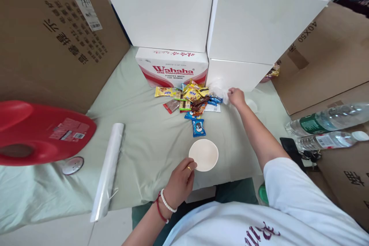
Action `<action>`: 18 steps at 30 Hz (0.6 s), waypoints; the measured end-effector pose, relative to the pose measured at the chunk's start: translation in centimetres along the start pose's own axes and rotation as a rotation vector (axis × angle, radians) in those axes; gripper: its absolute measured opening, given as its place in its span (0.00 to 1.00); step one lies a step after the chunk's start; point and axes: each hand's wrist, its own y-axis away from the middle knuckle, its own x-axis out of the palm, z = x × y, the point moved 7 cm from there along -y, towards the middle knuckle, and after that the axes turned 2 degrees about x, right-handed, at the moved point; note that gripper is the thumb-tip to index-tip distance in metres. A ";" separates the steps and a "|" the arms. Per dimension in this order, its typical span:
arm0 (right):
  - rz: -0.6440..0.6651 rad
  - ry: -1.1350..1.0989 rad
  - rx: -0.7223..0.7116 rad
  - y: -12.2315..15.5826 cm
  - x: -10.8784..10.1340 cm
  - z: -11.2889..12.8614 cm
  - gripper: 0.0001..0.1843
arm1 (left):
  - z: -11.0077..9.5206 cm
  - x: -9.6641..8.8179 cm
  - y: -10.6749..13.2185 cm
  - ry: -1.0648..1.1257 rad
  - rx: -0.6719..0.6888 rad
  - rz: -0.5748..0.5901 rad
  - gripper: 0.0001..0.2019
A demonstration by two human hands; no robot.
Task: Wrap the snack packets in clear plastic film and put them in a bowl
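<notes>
White bowl, just one, sits near the front edge of a surface spread with pale green cloth; the left hand pinches its rim. The right hand, fingers curled, meets a clear plastic bag; whether it grips is unclear. Beyond the bowl lies one heap of wrapped snacks. Farther out: one film roll, one red jug, two clear bottles, one Wahaha carton, three white boxes. Pale floor tiles show below.
</notes>
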 end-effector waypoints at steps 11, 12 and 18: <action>0.006 -0.391 -0.500 17.4 -4.0 -3.5 0.19 | -1.8 0.2 -0.2 0.141 -0.053 0.023 0.11; 0.142 -0.419 -0.644 21.6 -3.7 -3.1 0.20 | -2.4 0.7 -0.4 0.169 -0.042 0.041 0.11; 0.296 -0.369 -0.720 35.5 -3.4 -5.1 0.14 | -5.9 4.3 -1.3 0.254 0.096 0.044 0.14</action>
